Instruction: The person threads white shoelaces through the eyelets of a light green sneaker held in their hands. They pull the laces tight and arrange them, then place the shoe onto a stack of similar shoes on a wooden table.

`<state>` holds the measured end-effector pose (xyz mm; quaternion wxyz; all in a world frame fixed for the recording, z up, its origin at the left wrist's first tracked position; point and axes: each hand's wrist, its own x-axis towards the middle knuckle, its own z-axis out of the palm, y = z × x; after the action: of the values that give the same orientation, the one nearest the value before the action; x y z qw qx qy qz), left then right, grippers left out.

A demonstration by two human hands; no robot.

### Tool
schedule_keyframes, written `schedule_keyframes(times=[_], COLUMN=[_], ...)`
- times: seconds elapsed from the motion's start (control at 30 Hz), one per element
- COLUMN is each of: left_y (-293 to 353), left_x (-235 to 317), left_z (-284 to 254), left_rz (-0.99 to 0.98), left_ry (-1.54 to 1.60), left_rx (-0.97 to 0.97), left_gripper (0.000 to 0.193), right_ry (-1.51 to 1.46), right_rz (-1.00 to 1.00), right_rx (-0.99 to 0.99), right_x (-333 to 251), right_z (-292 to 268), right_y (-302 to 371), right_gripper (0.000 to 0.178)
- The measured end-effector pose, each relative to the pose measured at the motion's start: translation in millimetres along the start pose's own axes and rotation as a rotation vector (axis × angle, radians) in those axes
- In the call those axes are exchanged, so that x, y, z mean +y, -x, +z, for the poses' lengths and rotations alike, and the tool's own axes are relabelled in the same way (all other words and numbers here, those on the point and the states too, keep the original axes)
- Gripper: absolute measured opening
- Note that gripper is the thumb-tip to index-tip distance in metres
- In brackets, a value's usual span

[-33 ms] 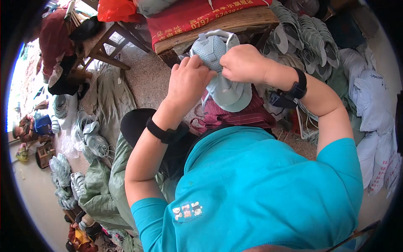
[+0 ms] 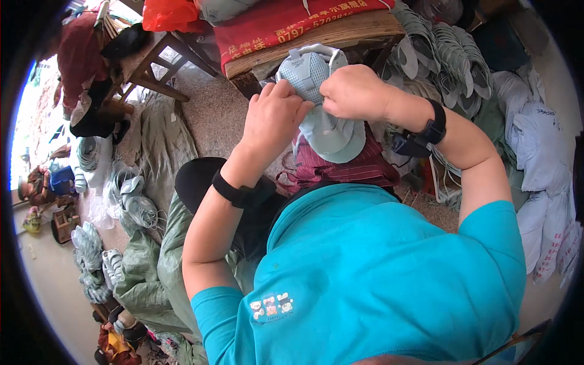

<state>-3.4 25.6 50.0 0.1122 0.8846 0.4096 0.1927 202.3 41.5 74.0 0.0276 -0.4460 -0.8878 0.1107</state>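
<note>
A pale blue-grey shoe upper (image 2: 348, 145) lies over my lap, its rounded toe toward me and its perforated mesh tongue (image 2: 302, 71) pointing away. My left hand (image 2: 275, 118) is closed at the left side of the upper, thumb and fingers pinching together near the base of the tongue. Opposite it, my right hand (image 2: 358, 92) is curled tight over the middle of the upper; what sits between its fingertips is hidden. Under the toe is a maroon striped cloth (image 2: 328, 172).
A wooden bench (image 2: 316, 36) draped with a red printed cloth (image 2: 255, 36) stands just beyond the upper. Bundled shoe uppers (image 2: 465, 61) and white sacks (image 2: 538, 146) are piled at right. Leftward are a wooden stool (image 2: 155, 82), green woven sacks (image 2: 143, 267) and more bundles (image 2: 91, 261).
</note>
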Motion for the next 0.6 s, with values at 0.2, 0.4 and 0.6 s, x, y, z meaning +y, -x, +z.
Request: schedule_keyframes(times=[0.2, 0.4, 0.6], left_y=[-5.0, -11.1, -12.1], left_x=[1.0, 12.3, 43.4], left_z=[25.9, 33.8, -8.2], left_rz=[-0.324, -0.439, -0.228], left_ry=[0.492, 0.853, 0.933], left_rx=[0.18, 0.471, 0.468], left_gripper=[0.018, 0.02, 0.02], right_ry=[-0.176, -0.628, -0.642], right_rz=[0.06, 0.208, 0.263], right_rx=[-0.007, -0.111, -0.13], right_x=[9.8, 29.3, 24.2], right_z=[-11.0, 4.8, -9.4], right_y=[10.8, 14.7, 6.4], right_gripper=[0.022, 0.024, 0.022])
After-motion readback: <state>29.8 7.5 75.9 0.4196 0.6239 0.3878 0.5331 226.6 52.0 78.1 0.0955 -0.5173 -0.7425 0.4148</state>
